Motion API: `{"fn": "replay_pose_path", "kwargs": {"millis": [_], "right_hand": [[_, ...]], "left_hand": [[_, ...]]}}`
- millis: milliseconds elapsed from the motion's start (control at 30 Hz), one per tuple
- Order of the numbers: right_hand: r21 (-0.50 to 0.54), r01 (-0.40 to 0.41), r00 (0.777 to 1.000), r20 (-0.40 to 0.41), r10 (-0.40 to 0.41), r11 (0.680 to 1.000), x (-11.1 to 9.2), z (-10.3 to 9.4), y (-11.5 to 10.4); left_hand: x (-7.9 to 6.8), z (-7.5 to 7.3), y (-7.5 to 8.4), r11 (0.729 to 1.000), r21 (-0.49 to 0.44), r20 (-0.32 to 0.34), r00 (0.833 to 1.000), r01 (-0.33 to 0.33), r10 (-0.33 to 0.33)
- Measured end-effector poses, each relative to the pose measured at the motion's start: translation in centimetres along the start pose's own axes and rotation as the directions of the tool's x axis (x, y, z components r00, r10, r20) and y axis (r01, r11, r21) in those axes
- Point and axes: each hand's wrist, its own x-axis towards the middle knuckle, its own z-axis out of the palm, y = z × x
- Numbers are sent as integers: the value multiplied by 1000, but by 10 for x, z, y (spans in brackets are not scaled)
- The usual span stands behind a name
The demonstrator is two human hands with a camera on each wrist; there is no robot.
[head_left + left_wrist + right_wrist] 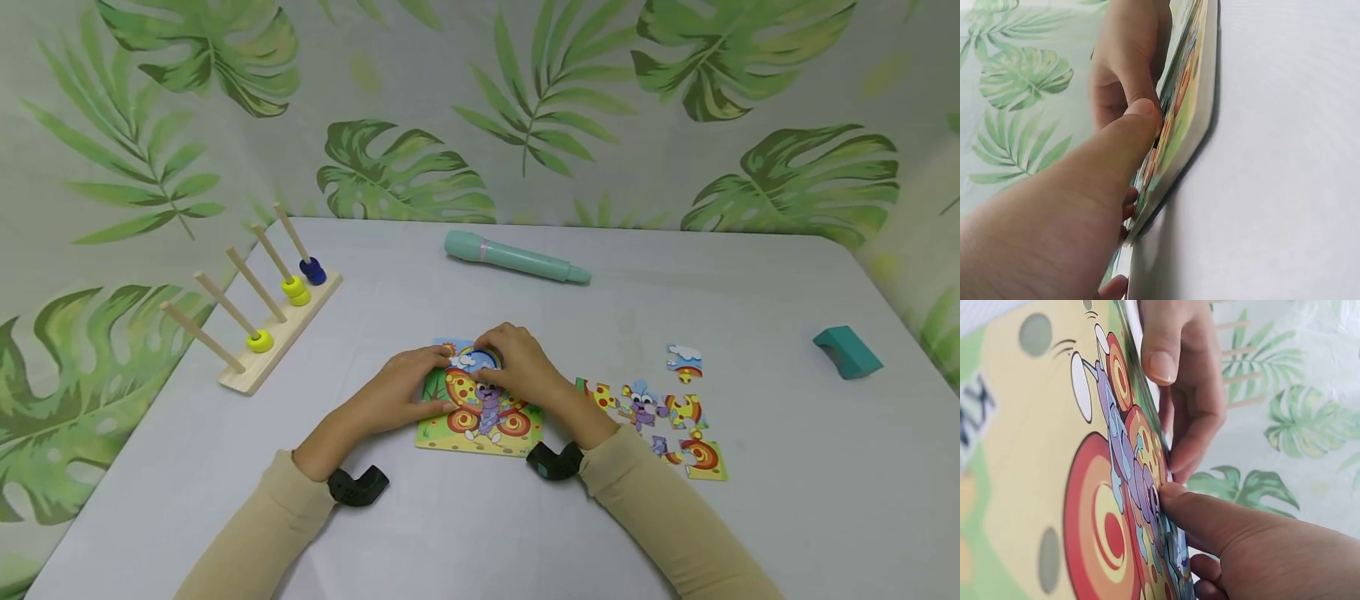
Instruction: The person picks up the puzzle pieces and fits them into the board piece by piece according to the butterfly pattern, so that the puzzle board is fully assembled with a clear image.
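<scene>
A puzzle board (480, 446) with a butterfly picture lies on the table between the hands. The left hand (397, 387) rests along its left side, thumb over the picture and fingers at the upper left corner. Over the upper part, the right hand (521, 367) holds a puzzle piece with a rainbow and cloud (483, 360) between thumb and fingers, close down on the board. The right thumb (1200, 509) touches the picture surface in the right wrist view. Loose puzzle pieces (643, 407) lie right of the board, partly behind the right forearm.
A wooden peg stand (281, 337) with yellow and dark blue rings stands at the left. Toward the back lies a mint green tube-shaped object (517, 258). A teal arched block (847, 352) sits at the far right. Leaf-print cloth hangs behind the table.
</scene>
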Motion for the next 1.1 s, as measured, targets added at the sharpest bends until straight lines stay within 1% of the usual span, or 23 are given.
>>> {"fn": "replay_pose_path", "kwargs": {"millis": [200, 333, 400, 533, 667, 833, 933, 1100], "right_hand": [[-4, -3, 1000, 3, 3, 1000, 0, 1, 0], [-6, -8, 1000, 13, 9, 1000, 0, 1, -2], [-6, -19, 999, 42, 19, 1000, 0, -1, -3], [28, -26, 991, 129, 22, 999, -1, -12, -1], [47, -41, 983, 182, 32, 998, -2, -21, 8], [87, -80, 977, 203, 61, 993, -4, -26, 19], [110, -76, 978, 201, 53, 991, -4, -27, 20], [101, -76, 979, 196, 55, 992, -4, -27, 19]], "left_hand": [[3, 3, 0, 995, 99, 20, 1000, -24, 22], [4, 4, 0, 991, 134, 27, 999, -19, 16], [4, 4, 1, 991, 132, 27, 1000, -18, 15], [5, 3, 2, 992, 127, 24, 999, -26, 23], [5, 3, 3, 992, 121, 31, 999, -20, 16], [5, 3, 3, 994, 106, 43, 999, 1, -5], [4, 3, 4, 995, 103, 43, 999, 6, -11], [4, 3, 6, 993, 117, 51, 999, 8, -14]]}}
